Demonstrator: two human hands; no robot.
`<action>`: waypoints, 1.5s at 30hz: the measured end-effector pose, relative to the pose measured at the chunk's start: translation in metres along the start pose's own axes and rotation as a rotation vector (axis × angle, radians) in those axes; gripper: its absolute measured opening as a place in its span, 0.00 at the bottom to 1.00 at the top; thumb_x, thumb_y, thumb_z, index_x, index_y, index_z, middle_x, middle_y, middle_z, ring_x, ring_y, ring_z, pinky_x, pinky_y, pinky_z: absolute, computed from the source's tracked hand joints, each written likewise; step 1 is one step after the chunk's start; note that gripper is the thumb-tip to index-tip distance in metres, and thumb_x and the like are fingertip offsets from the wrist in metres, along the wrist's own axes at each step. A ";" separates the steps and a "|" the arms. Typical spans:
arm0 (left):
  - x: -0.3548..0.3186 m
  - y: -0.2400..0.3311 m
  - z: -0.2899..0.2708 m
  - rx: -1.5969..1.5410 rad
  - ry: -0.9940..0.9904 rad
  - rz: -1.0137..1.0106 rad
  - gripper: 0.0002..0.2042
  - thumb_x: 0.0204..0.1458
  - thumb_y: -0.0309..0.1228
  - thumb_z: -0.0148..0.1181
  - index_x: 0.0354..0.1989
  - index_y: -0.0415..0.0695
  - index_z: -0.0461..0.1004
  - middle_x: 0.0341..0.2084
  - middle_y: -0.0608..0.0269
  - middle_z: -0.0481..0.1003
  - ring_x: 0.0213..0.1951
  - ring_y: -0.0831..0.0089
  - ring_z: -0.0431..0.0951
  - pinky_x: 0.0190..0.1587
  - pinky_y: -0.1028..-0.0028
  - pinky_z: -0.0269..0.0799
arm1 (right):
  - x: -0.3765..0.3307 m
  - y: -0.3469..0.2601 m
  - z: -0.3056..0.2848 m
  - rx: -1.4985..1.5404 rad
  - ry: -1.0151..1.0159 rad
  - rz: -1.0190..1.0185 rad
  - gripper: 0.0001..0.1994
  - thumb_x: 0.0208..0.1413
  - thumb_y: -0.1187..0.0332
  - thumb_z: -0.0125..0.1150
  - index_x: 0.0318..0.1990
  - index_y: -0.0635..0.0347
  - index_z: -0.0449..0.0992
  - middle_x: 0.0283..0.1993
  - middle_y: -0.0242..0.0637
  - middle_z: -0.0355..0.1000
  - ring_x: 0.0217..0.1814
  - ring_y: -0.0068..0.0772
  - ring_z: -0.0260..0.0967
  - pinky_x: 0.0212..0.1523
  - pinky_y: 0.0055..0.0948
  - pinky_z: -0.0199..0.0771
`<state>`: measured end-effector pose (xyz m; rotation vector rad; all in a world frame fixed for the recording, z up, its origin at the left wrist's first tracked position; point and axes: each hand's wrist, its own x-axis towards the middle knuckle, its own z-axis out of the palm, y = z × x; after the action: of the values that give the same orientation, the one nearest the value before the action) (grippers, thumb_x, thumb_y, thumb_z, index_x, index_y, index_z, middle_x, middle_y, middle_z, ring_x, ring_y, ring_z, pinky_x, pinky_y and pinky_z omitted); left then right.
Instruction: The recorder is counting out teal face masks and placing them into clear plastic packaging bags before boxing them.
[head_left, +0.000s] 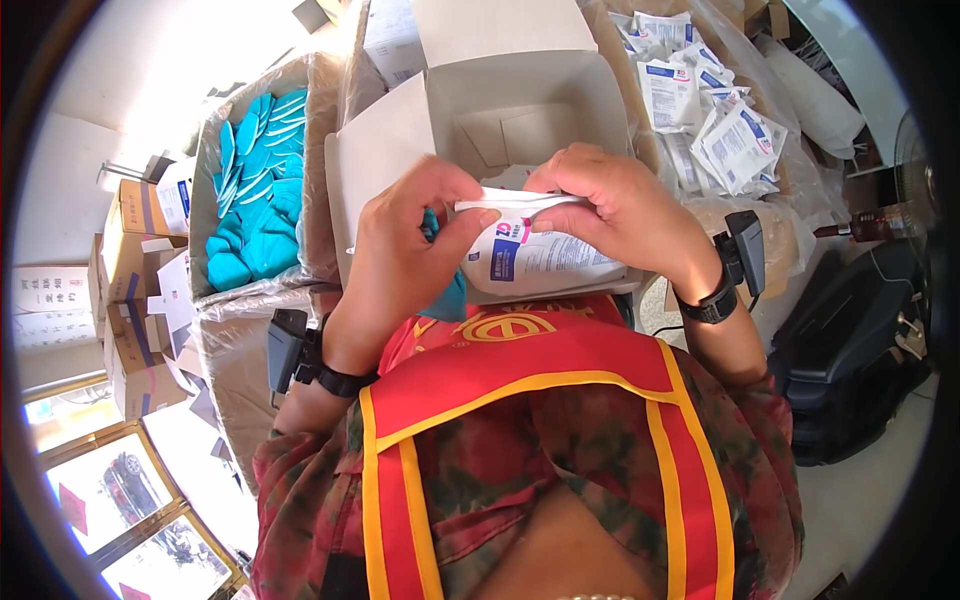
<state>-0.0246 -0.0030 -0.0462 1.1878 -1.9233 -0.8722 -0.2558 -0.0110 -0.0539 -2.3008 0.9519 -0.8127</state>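
Between my two hands is a white packet (505, 262) with blue and pink print, its upper edge stretched between them and seemingly parted. My left hand (415, 225) pinches the left end of that edge between thumb and fingers. A teal flat pad (452, 300) shows beside and below the left palm, seemingly tucked in that hand; the grip on it is hidden. At the other end, my right hand (615, 205) pinches the edge with the thumb underneath. Just behind the hands stands an open carton (540, 95), white outside and grey inside, with printed packets partly visible near its front.
To the left, a plastic-lined box (318, 190) holds many teal pads (255, 190). A lined box (660, 150) at right contains a pile of white packets (735, 140). Brown cartons (135, 230) are stacked far left. A black padded chair (845, 350) stands right.
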 end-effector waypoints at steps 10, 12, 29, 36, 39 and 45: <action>0.014 0.012 -0.005 -0.048 -0.076 -0.056 0.07 0.47 0.26 0.65 0.32 0.38 0.76 0.20 0.61 0.73 0.22 0.74 0.70 0.28 0.75 0.67 | 0.009 -0.011 -0.008 0.045 0.042 0.037 0.08 0.53 0.67 0.61 0.37 0.60 0.74 0.31 0.40 0.71 0.39 0.45 0.68 0.39 0.38 0.67; 0.014 0.017 -0.002 0.004 0.014 -0.032 0.05 0.48 0.26 0.64 0.31 0.39 0.77 0.21 0.61 0.73 0.22 0.74 0.70 0.27 0.75 0.66 | 0.013 -0.016 -0.009 -0.024 0.035 0.035 0.09 0.53 0.67 0.63 0.39 0.59 0.75 0.32 0.39 0.71 0.38 0.43 0.68 0.37 0.35 0.67; 0.037 0.010 -0.004 -0.657 0.052 -0.215 0.04 0.51 0.26 0.63 0.29 0.38 0.78 0.20 0.72 0.74 0.22 0.86 0.67 0.23 0.83 0.58 | 0.035 -0.031 -0.010 -0.430 0.227 -0.198 0.06 0.45 0.69 0.61 0.26 0.55 0.69 0.25 0.31 0.66 0.33 0.36 0.64 0.33 0.33 0.66; 0.067 -0.046 -0.006 -0.701 0.277 -0.198 0.07 0.51 0.27 0.64 0.26 0.37 0.76 0.19 0.72 0.71 0.22 0.86 0.65 0.24 0.83 0.58 | 0.028 -0.060 -0.008 -0.738 0.241 -0.487 0.07 0.38 0.68 0.57 0.27 0.52 0.68 0.27 0.26 0.61 0.34 0.28 0.62 0.32 0.27 0.63; 0.075 -0.074 -0.016 -0.533 0.354 -0.222 0.06 0.53 0.26 0.62 0.26 0.39 0.75 0.20 0.70 0.73 0.20 0.86 0.67 0.23 0.83 0.61 | 0.016 -0.069 -0.019 -0.535 0.360 -0.479 0.08 0.35 0.69 0.62 0.27 0.55 0.71 0.25 0.27 0.62 0.29 0.28 0.62 0.29 0.25 0.63; 0.057 -0.071 -0.039 -0.008 0.213 -0.090 0.05 0.49 0.26 0.65 0.33 0.39 0.77 0.24 0.71 0.74 0.24 0.85 0.67 0.26 0.83 0.60 | 0.016 -0.057 -0.053 -0.504 0.337 -0.291 0.09 0.45 0.70 0.67 0.27 0.61 0.71 0.23 0.37 0.63 0.26 0.39 0.63 0.29 0.31 0.63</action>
<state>0.0202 -0.0875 -0.0716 1.3157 -1.7051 -0.7662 -0.2586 0.0002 0.0248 -2.8412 1.0736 -1.2251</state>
